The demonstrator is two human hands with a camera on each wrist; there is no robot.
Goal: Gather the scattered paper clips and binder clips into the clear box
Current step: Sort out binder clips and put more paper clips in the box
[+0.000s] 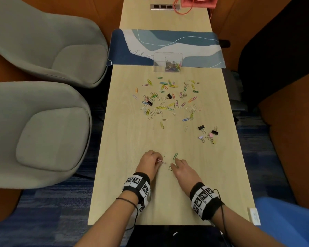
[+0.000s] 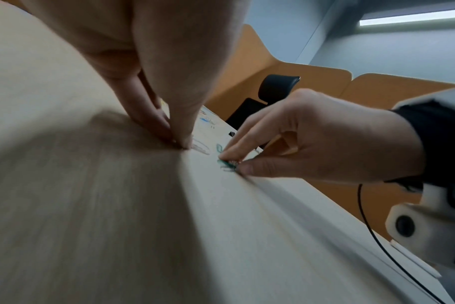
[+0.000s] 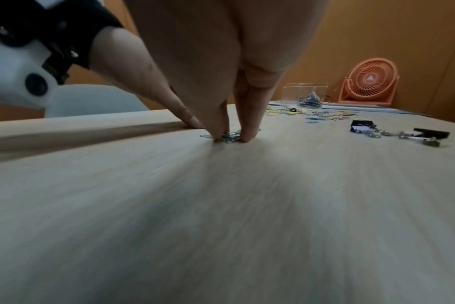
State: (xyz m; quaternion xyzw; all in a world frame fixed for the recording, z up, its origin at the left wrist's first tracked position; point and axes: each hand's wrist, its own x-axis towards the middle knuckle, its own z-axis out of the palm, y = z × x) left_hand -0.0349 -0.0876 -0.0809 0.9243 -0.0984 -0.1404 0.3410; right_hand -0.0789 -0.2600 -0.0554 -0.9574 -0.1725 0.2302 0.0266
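Many coloured paper clips (image 1: 168,100) lie scattered over the middle of the wooden table (image 1: 132,139), with two black binder clips (image 1: 169,96) among them. More binder clips (image 1: 208,133), black and pink, sit in a group at the right. The clear box (image 1: 168,62) stands beyond the scatter on a desk mat, with some clips inside. Near the front, my left hand (image 1: 158,160) pinches pink and silver paper clips against the table. Beside it my right hand (image 1: 174,164) pinches green and silver clips (image 2: 229,163) between thumb and fingers. One green clip (image 1: 175,156) lies loose just ahead.
Two grey armchairs (image 1: 52,68) stand close along the table's left edge. A blue patterned desk mat (image 1: 194,43) crosses the table's far part. Behind it are an orange fan (image 3: 369,80) and a power outlet strip (image 1: 163,6). A dark chair stands to the right.
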